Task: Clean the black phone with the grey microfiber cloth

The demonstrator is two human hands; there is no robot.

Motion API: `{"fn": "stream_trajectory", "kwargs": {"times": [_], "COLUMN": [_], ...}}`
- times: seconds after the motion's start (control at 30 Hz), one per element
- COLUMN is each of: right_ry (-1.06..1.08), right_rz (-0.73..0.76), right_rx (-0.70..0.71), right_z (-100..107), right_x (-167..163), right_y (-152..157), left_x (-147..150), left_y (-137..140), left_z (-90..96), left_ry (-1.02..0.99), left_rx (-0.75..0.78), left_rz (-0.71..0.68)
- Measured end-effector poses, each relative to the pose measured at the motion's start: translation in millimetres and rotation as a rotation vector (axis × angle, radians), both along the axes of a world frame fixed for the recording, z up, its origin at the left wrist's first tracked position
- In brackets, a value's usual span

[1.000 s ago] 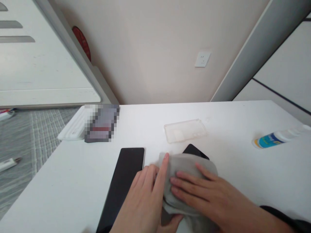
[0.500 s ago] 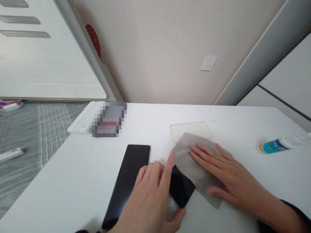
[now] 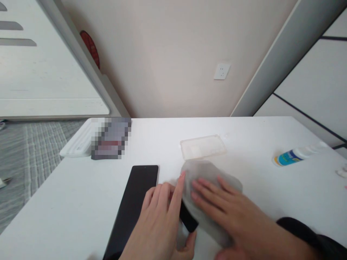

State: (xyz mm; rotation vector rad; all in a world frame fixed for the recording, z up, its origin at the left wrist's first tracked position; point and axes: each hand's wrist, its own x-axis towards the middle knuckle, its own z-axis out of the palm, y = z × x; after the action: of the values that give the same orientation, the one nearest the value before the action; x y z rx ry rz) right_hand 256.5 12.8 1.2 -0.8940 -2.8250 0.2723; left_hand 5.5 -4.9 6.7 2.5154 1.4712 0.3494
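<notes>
My left hand (image 3: 159, 222) is closed on a small black phone (image 3: 188, 216), its index finger and thumb at the edges. Most of that phone is hidden beneath a grey cloth (image 3: 202, 169). My right hand (image 3: 225, 209) lies flat on the cloth with fingers stretched out, slightly blurred. A larger black phone (image 3: 135, 206) rests face up just left of my left hand, partly behind it. Beyond the cloth, a clear phone case (image 3: 203, 147) lies on the white table.
A bottle with a blue label (image 3: 290, 157) lies on its side at the right. At the back left are a white flat box (image 3: 77, 141) and a pixelated item (image 3: 111, 139). The white table (image 3: 67, 202) meets a wall with a socket (image 3: 222, 71).
My right hand and the cloth have slid nearer to me, covering more of the small phone and uncovering the clear case. My left hand keeps its grip. The view has shifted slightly right.
</notes>
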Motion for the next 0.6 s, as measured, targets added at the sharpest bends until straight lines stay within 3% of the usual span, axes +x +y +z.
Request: {"fn": "stream_trajectory", "kwargs": {"times": [0.1,0.2,0.27,0.3,0.37,0.47,0.6], "right_ry": [-0.007,-0.011,-0.008,-0.006,0.005,0.003,-0.011], "right_rz": [0.174,0.031,-0.126,-0.137,-0.018,0.171,-0.092], "right_rx": [-0.024,-0.062,-0.010,0.016,0.036,-0.040,-0.035], "right_z": [-0.3,2.6,2.7,2.1,0.3,0.0,2.7], "right_x": [-9.2,-1.6,2.9,2.2,-4.7,-11.7,9.8], "right_y": [-4.6,3.8,7.4,6.7,1.4,-2.7,12.5], "left_x": [-1.1,-1.0,-0.8,-0.9,-1.1,-1.3,-0.2], "left_y": [0.4,1.3,1.4,1.2,0.5,-0.1,0.1], "left_z": [-1.4,0.0,1.1,1.5,2.2,4.4,8.4], "left_ry": [0.007,0.011,0.007,0.007,0.008,0.018,0.021], "left_rx": [0.035,0.053,0.051,0.047,0.044,0.055,0.056], "left_rz": [-0.010,-0.009,-0.002,0.001,0.010,0.013,0.006]}}
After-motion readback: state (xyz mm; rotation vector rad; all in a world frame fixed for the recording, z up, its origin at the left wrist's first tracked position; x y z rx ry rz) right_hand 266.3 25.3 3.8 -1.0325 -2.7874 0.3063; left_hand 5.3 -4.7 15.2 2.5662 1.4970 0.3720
